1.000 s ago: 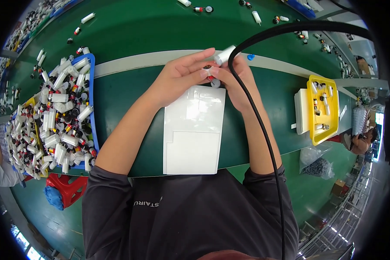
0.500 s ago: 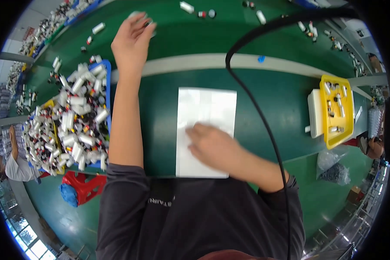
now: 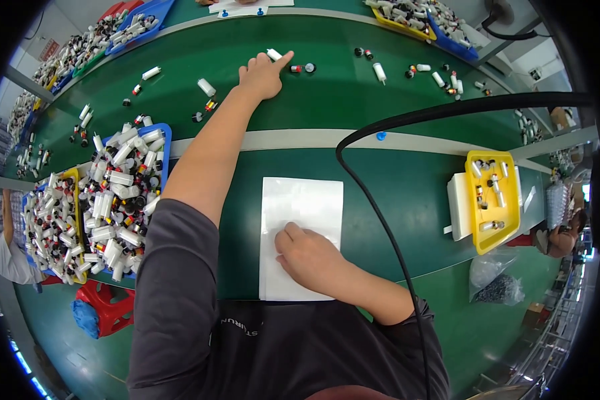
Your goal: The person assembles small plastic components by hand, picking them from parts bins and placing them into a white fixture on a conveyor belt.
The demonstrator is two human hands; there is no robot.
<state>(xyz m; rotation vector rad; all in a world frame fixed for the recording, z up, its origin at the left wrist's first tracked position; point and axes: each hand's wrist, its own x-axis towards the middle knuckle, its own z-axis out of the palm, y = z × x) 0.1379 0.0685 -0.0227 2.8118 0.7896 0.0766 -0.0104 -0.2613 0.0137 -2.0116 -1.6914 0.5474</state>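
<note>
- The left hand (image 3: pixel 261 75) is stretched out over the far green strip (image 3: pixel 340 107), its fingers (image 3: pixel 285 59) spread apart, with the forefinger extended.
- Next to those fingers is 1 white cylinder (image 3: pixel 273 53), partly hidden by the hand; contact cannot be told. Just to the right lie 1 red-and-black piece (image 3: pixel 296 69) and 1 dark round cap (image 3: pixel 311 68).
- The right hand (image 3: pixel 310 257) rests over the white sheet (image 3: pixel 300 200) on the worktop (image 3: pixel 393 193); its fingers are curled, and I cannot tell whether anything is under them.
- A likely trouble: the parts are small and rounded, so a glancing touch from the left hand could roll the cylinder or scatter its neighbours.
- Another white cylinder with a red-yellow-black piece (image 3: pixel 211 105) lies near the left forearm; a low sweep could knock them.
- The black cable (image 3: pixel 513 101) crosses the right elbow in this view and might snag, though its depth is unclear.
- Edges: the pale rail (image 3: pixel 300 139) parts strip from worktop; the heaped blue tray (image 3: pixel 167 150) crowds the left forearm.
- Room: worktop lies open between sheet and yellow tray (image 3: pixel 485 241).
</note>
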